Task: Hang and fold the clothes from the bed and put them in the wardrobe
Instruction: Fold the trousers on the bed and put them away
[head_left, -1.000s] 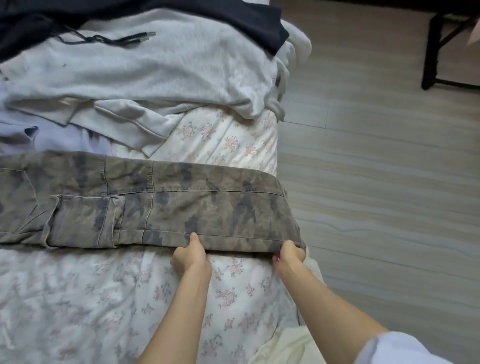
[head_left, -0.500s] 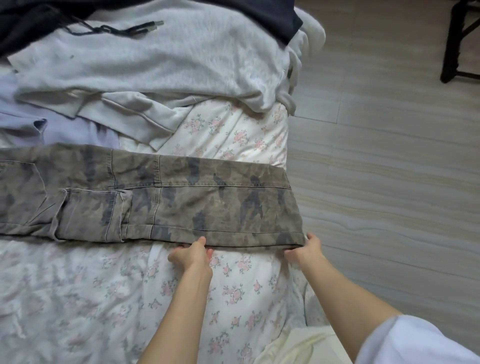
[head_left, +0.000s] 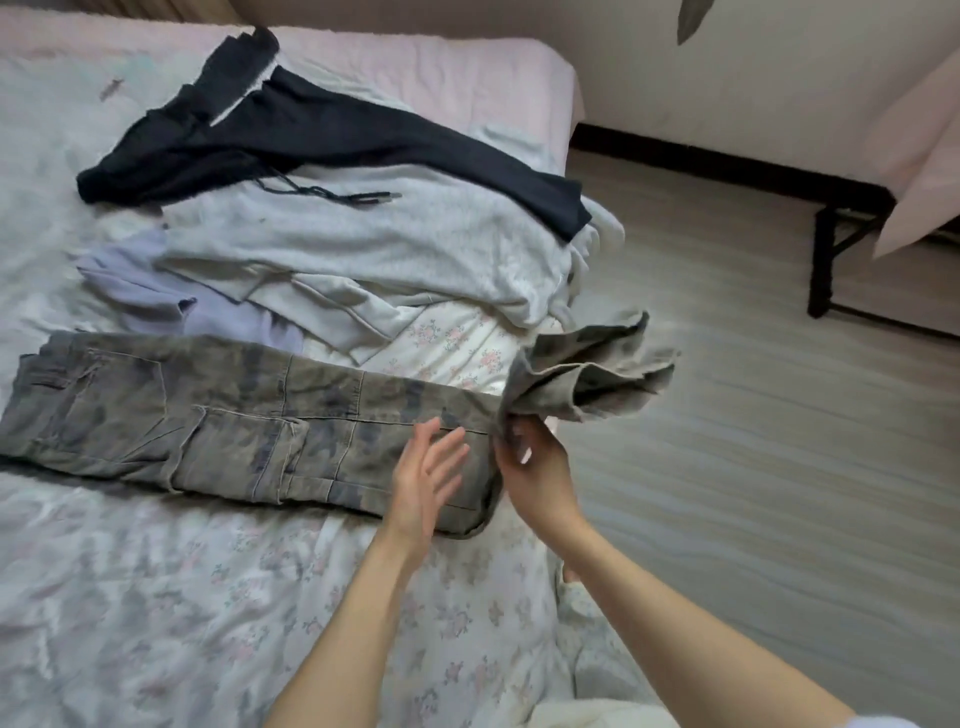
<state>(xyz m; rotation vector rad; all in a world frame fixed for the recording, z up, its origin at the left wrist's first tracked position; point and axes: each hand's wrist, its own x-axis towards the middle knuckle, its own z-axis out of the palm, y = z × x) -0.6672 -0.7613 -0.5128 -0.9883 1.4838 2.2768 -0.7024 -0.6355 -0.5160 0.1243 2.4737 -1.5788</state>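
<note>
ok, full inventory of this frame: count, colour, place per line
camo trousers: 1, grey-green, flat across the bed, right end lifted
black trousers: 1, black, far end of the pile
grey sweatshirt: 1, light grey, under the black trousers
lilac garment: 1, pale lilac, left of the sweatshirt
bed: 1, floral sheet
black frame: 1, on the floor, right
left hand: open, above the camo trousers
right hand: grips the lifted end
</note>
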